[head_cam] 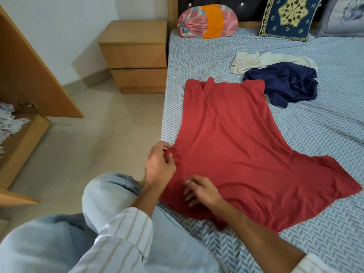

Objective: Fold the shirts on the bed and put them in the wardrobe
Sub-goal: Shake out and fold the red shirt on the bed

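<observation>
A spread shirt [236, 154] lies on the bed [325, 223], two crumpled shirts [279, 75] behind it.

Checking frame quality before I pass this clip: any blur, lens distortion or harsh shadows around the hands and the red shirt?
Head view: the left hand is slightly motion-smeared at the fingers; the right hand and red shirt look fairly sharp. Wide-angle bending shows in the wardrobe door and bed edge. Light is soft and even, with no glare and only faint shadows.

A wooden nightstand [136, 54] stands beside the bed's head corner; a round pillow [206, 21] and blue cushion [289, 16] lean against the headboard.
</observation>
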